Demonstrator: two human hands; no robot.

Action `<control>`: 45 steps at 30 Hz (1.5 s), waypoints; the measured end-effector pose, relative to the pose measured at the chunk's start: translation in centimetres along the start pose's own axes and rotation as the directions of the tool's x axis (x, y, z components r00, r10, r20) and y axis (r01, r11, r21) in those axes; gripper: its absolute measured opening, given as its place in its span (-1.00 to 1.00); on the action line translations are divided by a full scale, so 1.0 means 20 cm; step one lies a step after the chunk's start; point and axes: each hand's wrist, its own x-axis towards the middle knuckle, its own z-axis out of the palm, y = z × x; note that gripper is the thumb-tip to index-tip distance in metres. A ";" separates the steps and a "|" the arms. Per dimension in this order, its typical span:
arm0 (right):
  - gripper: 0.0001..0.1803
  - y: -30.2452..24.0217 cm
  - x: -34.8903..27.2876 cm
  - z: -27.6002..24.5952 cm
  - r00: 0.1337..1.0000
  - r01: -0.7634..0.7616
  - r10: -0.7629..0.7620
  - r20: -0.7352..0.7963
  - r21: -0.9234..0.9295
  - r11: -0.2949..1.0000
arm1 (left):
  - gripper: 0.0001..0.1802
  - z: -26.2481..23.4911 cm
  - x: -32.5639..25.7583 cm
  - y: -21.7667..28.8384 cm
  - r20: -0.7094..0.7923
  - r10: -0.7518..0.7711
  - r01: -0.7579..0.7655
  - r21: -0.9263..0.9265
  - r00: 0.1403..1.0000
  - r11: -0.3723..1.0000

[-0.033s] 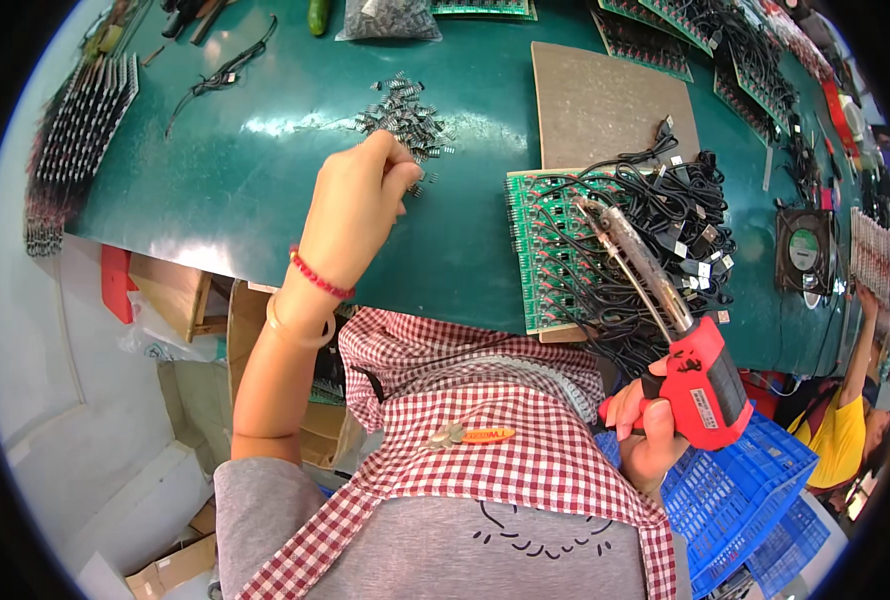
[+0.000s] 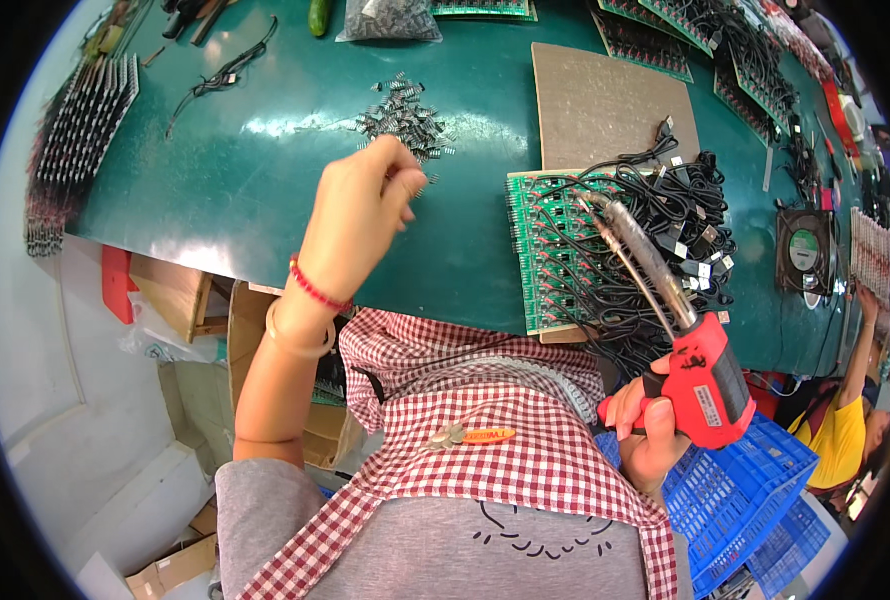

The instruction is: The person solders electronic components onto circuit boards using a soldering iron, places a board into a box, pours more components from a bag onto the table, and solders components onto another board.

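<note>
My left hand (image 2: 365, 195) is at the near edge of a pile of small black pin-legged chips (image 2: 405, 118), thumb and forefinger pinched together. Whatever is between those fingertips is too small to make out. In my right hand (image 2: 648, 425) is a red soldering gun (image 2: 710, 385), gripped by its handle. Its long metal barrel slants up and left over a green circuit board panel (image 2: 545, 250), and the tip is just above the board's upper part. Black cables with USB plugs (image 2: 690, 225) lie bunched along the panel's right side.
A brown board (image 2: 615, 105) lies behind the panel. At the back are a bag of small parts (image 2: 390, 20) and a cucumber (image 2: 319, 17). Stacked boards (image 2: 80, 150) stand far left; a small fan (image 2: 805, 250) sits right. Blue crates (image 2: 735, 490) stand below the table, near another person (image 2: 835, 440).
My left hand has drawn back very slightly from the chips. The soldering gun has shifted a little, its barrel turning slightly.
</note>
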 end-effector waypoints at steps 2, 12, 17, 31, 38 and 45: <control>-0.57 -0.01 0.04 0.05 1.000 -0.020 0.020 -0.004 0.017 1.000 | -0.95 0.02 -0.09 0.06 0.173 -0.013 0.086 -0.422 0.985 0.902; -0.50 -0.03 0.11 0.17 0.986 -0.093 0.124 0.114 -0.242 0.966 | -0.85 0.21 -0.43 0.35 0.189 0.501 -0.306 -0.597 0.845 0.742; -0.51 -0.05 0.11 0.17 0.983 -0.111 0.145 0.111 -0.268 0.957 | -0.82 0.23 -0.44 0.33 0.246 0.453 -0.240 -0.587 0.857 0.773; -0.53 -0.03 0.11 0.16 0.987 -0.024 0.090 0.132 -0.435 0.900 | -0.94 0.22 -0.43 0.34 0.427 0.270 -0.005 -0.527 0.863 0.850; -0.59 -0.02 0.05 0.12 0.997 -0.075 0.068 -0.034 -0.342 0.937 | -0.95 0.19 -0.24 0.20 0.664 -0.029 0.510 -0.546 0.747 0.665; -0.47 0.02 -0.11 -0.07 0.986 -0.165 0.162 -0.033 -0.273 0.948 | -0.86 0.22 -0.11 0.05 0.659 -0.085 0.503 -0.479 0.748 0.719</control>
